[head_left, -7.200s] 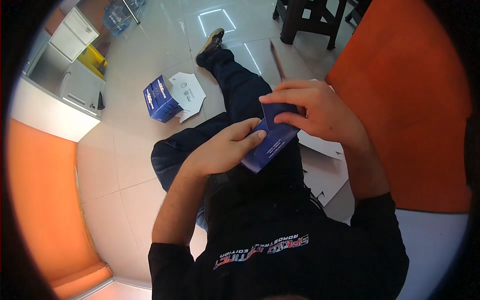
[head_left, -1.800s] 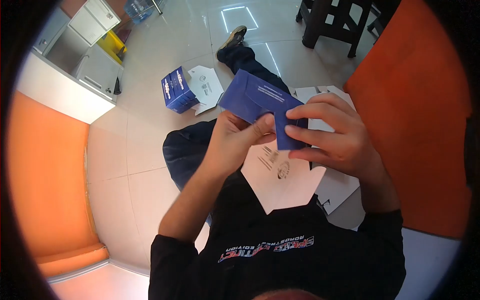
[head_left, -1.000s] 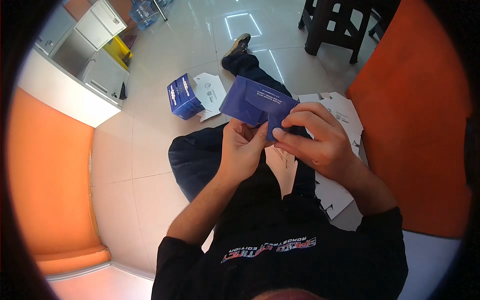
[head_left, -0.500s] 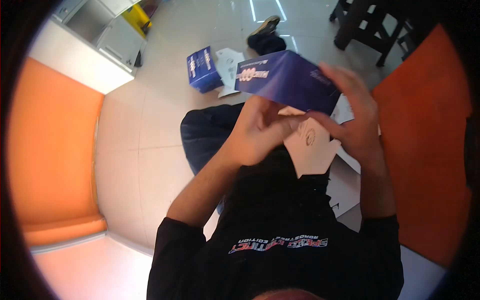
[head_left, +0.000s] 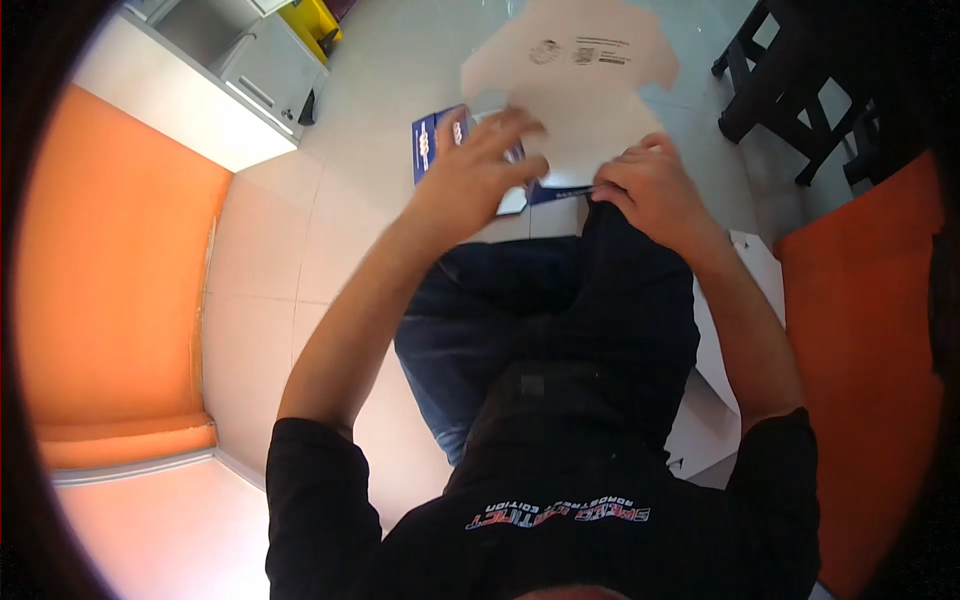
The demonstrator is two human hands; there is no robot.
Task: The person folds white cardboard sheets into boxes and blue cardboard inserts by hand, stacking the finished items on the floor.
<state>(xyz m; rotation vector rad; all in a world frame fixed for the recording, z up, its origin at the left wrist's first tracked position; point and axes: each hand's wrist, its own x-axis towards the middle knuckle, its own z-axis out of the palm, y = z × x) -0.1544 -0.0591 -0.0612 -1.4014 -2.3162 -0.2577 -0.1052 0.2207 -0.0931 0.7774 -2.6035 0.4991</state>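
Note:
A flattened cardboard box (head_left: 590,90) is held up in front of me, its plain pale side with small dark print facing me. Along its lower edge a strip of the blue printed side shows. My right hand (head_left: 652,195) grips that edge at the right corner, fingers and thumb closed on it. To the left, my left hand (head_left: 480,180) has its fingers spread, slightly blurred, and holds nothing. It is near the left edge of the cardboard. Behind it on the floor is a blue printed box (head_left: 425,145), partly hidden by the hand.
Pale cardboard sheets (head_left: 710,420) lie on the floor to my right, beside an orange panel (head_left: 860,350). A black stool (head_left: 790,90) stands at the far right. At the back left are a white cabinet (head_left: 270,85) and something yellow (head_left: 312,28).
The folded blue box in my hands has opened out into a flat sheet, moved forward and up. My left hand has let go of it. My right hand has moved lower and grips its edge.

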